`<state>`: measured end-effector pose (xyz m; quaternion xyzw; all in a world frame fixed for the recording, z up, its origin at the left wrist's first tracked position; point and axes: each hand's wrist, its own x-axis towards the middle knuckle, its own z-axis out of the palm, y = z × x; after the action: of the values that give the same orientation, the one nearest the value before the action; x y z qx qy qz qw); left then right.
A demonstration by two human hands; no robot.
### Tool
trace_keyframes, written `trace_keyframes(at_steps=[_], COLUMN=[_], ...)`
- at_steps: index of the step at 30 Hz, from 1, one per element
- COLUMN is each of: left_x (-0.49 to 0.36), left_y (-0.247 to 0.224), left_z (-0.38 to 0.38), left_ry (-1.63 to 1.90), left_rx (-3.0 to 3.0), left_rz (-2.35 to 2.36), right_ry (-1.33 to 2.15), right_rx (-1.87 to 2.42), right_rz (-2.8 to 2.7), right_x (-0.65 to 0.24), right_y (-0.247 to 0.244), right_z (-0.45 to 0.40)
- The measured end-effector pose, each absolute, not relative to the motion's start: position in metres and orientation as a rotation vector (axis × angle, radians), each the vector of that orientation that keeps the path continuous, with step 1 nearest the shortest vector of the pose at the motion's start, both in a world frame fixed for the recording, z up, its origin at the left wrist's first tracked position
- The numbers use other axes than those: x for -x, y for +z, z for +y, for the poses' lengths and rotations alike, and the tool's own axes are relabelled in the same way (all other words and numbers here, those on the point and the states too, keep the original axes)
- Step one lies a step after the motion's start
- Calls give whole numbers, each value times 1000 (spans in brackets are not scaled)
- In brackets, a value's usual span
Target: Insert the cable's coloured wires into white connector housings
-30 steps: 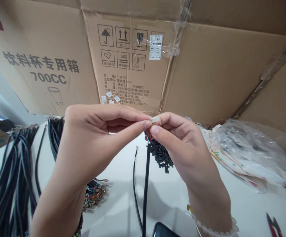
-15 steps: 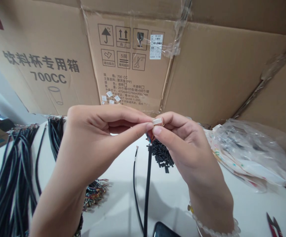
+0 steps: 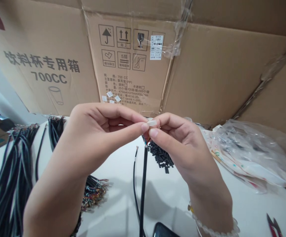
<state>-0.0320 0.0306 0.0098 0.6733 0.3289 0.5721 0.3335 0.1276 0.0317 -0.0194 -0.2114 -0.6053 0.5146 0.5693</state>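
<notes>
A small white connector (image 3: 152, 123) sits between the fingertips of both hands at the centre. My left hand (image 3: 100, 135) pinches its left end with thumb and forefinger. From the right, my right hand (image 3: 180, 141) holds the connector and the thin coloured wires just below it. Those wires come out of the top of a black cable (image 3: 143, 187) that runs down to the bottom edge. Where each wire meets the connector is hidden by the fingers.
Black cable bundles (image 3: 16, 171) lie at the left, a pile of short black pieces (image 3: 161, 156) behind my right hand. Plastic bags (image 3: 251, 151) and red-handled snips (image 3: 273, 225) are at the right, a black phone-like object (image 3: 164, 230) in front, cardboard (image 3: 219, 72) behind.
Both hands' fingertips, with the connector and cable top, have shifted slightly left. The connector has turned a little between the fingers.
</notes>
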Motion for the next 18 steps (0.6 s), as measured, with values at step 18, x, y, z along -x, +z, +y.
trace_keyframes(at_steps=[18], left_x=[33], left_y=[-2], left_z=[24], left_ry=[1918], left_rx=[-1688], left_rz=[969], right_ry=[1574], right_rx=[56], right_rz=[-1285], right_x=[-114], right_y=[-27], right_z=[48])
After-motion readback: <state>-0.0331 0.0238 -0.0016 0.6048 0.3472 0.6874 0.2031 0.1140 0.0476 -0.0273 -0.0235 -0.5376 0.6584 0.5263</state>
